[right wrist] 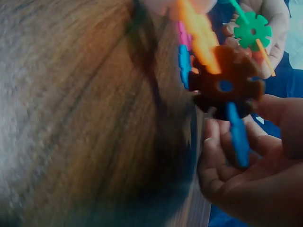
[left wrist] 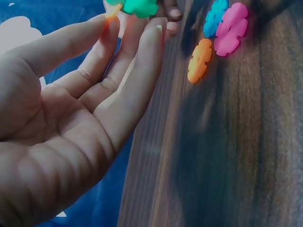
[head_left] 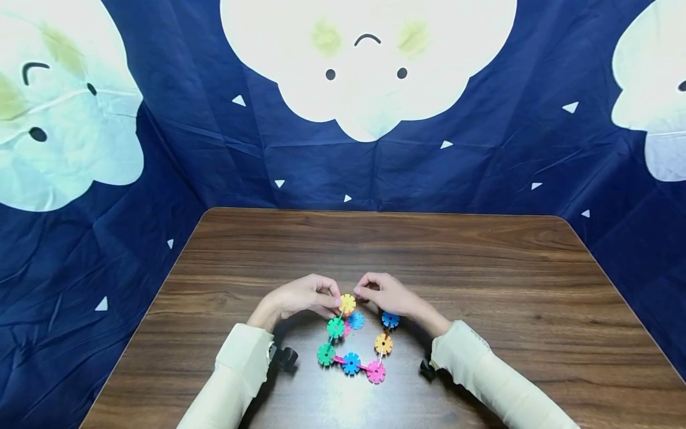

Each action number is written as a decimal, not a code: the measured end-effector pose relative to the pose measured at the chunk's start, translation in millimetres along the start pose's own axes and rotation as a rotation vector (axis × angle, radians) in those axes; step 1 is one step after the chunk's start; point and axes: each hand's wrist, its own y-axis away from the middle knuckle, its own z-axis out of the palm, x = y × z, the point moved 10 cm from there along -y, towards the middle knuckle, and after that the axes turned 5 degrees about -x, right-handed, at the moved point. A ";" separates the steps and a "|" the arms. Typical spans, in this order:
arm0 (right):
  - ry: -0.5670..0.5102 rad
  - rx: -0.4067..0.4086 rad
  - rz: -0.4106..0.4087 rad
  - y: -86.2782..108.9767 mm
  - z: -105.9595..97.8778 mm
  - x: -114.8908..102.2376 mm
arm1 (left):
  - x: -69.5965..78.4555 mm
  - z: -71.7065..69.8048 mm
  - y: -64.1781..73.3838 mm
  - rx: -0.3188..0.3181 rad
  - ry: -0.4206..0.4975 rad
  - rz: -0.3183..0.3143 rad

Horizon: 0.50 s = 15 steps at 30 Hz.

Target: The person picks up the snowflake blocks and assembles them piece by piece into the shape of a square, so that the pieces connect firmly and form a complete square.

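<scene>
My left hand [head_left: 309,297] pinches a yellow notched building disc [head_left: 347,304] between thumb and fingers. That disc ends a chain of interlocking discs: a green disc [head_left: 336,328], another green one, a blue disc [head_left: 351,363], a pink disc [head_left: 376,372] and an orange disc [head_left: 383,344], with other discs edge-on between them. Close under my right hand [head_left: 391,295] is a blue disc [head_left: 390,320] at the chain's other side. The right thumb and fingers are bent toward each other, their tips near the yellow disc; I cannot tell whether they hold a piece.
Loose discs lie on the wooden table [head_left: 455,256] beyond the chain: a light blue disc [head_left: 356,320], a pink disc [left wrist: 231,29] and an orange disc [left wrist: 199,60]. A dark blue cloth [head_left: 407,179] with clouds hangs behind the table.
</scene>
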 end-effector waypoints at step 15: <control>0.434 -0.048 0.003 8.3 21.1 -4.5 | -0.5 1.0 6.5 -0.034 0.000 -0.019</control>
